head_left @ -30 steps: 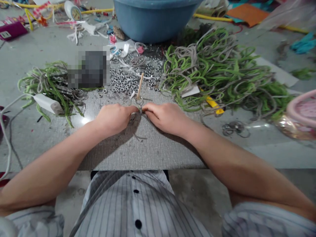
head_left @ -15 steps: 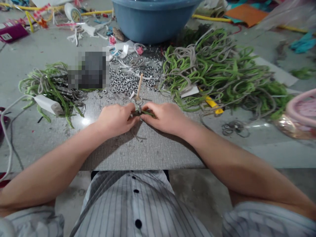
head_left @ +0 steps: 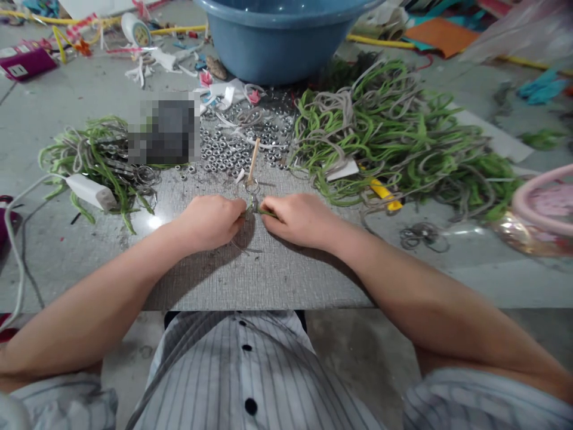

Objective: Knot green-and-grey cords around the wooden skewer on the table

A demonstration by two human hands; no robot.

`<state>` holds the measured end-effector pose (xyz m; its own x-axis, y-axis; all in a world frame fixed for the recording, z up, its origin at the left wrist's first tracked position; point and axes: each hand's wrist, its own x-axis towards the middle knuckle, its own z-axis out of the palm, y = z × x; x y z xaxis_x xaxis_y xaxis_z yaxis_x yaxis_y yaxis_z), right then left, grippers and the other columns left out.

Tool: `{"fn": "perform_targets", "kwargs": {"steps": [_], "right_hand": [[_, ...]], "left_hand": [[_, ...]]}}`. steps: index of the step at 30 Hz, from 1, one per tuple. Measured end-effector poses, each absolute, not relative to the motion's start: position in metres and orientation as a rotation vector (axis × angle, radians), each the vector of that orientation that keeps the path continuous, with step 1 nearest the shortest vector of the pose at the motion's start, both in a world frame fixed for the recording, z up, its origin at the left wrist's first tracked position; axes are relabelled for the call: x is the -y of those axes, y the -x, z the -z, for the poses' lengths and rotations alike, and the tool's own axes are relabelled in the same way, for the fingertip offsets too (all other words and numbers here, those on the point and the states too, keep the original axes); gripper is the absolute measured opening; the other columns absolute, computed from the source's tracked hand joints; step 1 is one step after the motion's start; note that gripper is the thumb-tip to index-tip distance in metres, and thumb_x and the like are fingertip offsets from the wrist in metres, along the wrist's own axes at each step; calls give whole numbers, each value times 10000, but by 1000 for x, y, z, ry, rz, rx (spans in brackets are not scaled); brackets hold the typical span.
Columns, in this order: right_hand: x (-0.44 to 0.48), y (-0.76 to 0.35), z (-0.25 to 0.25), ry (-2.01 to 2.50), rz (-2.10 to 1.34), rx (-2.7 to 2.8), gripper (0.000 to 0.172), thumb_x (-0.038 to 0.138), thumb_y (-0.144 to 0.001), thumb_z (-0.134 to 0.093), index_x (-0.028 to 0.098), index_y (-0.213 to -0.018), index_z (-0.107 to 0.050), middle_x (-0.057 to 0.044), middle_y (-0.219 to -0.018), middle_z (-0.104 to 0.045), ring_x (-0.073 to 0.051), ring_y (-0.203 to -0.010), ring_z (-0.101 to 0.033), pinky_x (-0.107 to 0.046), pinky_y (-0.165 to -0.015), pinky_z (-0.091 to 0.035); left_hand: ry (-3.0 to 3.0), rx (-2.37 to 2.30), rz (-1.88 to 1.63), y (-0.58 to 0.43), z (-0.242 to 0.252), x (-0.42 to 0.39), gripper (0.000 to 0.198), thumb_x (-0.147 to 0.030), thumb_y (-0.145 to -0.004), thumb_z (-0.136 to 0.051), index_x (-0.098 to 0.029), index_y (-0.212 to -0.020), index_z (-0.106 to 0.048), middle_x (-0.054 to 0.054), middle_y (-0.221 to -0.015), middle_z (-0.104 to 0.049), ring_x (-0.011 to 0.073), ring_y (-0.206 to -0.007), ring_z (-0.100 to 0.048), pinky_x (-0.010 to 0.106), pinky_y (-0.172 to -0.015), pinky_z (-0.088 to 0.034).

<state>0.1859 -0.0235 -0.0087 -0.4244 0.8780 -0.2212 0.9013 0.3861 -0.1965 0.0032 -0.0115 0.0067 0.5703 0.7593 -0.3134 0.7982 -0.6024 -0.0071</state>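
Near the middle of the table, my left hand [head_left: 212, 221] is closed on a green cord whose short piece shows at the fingertips. Facing it across a small gap, my right hand [head_left: 298, 220] also grips green cord at its fingertips. Between them sits a small metal fitting with a key ring [head_left: 253, 186] just beyond. A thin wooden stick [head_left: 254, 158] lies past the ring. One thin grey cord end [head_left: 246, 247] trails below my left hand. Most of the held cord is hidden by my fingers.
Many metal rings [head_left: 221, 156] are spread beyond my hands. A heap of green and grey cords [head_left: 394, 131] lies right, a smaller bundle [head_left: 96, 149] with a white plug [head_left: 92, 192] left. A blue basin [head_left: 286, 45] stands behind. The table edge [head_left: 268, 308] is close to my body.
My hands have moved apart, opening a small gap where the metal fitting now shows. Both fists have closed more tightly around the cord. The view has shifted slightly.
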Motion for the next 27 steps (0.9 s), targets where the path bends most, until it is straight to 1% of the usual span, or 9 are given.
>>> {"fn": "perform_targets", "kwargs": {"steps": [4,8,11,14,16,19,21,24,27], "right_hand": [[23,-185,7,-1584,452,-2549,178,265,-876,-445,207,-856,-612,-27,-704,-635,-158,-604,-487,-290,-545,-176],[21,-186,3,-1524,472,-2523,182,264,-881,-441,206,-851,-610,-30,-716,-648,-154,-610,-489,-289,-548,-166],[21,-186,1,-1490,485,-2514,190,253,-889,-436,201,-852,-615,-31,-704,-651,-150,-600,-489,-289,-547,-166],[21,-187,0,-1494,501,-2512,200,261,-904,-440,200,-859,-626,-30,-712,-665,-150,-610,-515,-287,-551,-175],[21,-188,0,-1513,510,-2521,216,297,-926,-445,200,-883,-633,-35,-749,-687,-158,-647,-552,-285,-561,-182],[21,-190,3,-1544,530,-2537,288,415,-951,-451,201,-936,-643,-46,-796,-712,-179,-702,-597,-280,-575,-201],[19,-192,5,-1610,525,-2519,352,483,-955,-435,206,-957,-652,-48,-792,-716,-187,-710,-611,-279,-576,-210],[16,-196,10,-1729,483,-2493,400,495,-972,-392,209,-930,-668,-48,-771,-710,-190,-706,-620,-282,-571,-228],[13,-200,16,-1800,439,-2596,393,448,-982,-391,196,-873,-673,-63,-847,-708,-198,-784,-637,-287,-595,-309]], "left_hand": [[-2684,-1237,458,2,-8,8,283,-278,-918,-402,-172,-973,-658,74,-655,-653,244,-624,-640,294,-527,-346],[-2675,-1167,493,5,-10,6,265,-255,-923,-407,-177,-952,-658,63,-645,-649,222,-597,-628,286,-496,-276],[-2667,-1137,495,6,-11,6,259,-245,-929,-409,-181,-936,-660,59,-640,-651,214,-585,-620,290,-489,-247],[-2636,-1171,476,6,-13,7,254,-249,-933,-416,-185,-902,-660,60,-661,-666,216,-605,-633,287,-491,-239],[-2618,-1221,466,7,-15,8,238,-272,-932,-440,-187,-889,-659,58,-676,-676,216,-626,-647,281,-493,-238],[-2617,-1286,430,7,-16,10,290,-390,-943,-454,-190,-909,-661,60,-692,-687,220,-646,-661,273,-494,-246],[-2630,-1336,383,8,-16,10,378,-455,-965,-396,-189,-921,-662,67,-702,-693,224,-652,-666,273,-500,-272],[-2610,-1426,346,10,-14,8,482,-445,-999,-275,-174,-915,-664,88,-744,-706,230,-672,-669,285,-531,-339],[-2594,-1517,275,12,-11,5,478,-396,-1001,-261,-159,-893,-662,99,-826,-712,237,-740,-664,305,-583,-401]]}}
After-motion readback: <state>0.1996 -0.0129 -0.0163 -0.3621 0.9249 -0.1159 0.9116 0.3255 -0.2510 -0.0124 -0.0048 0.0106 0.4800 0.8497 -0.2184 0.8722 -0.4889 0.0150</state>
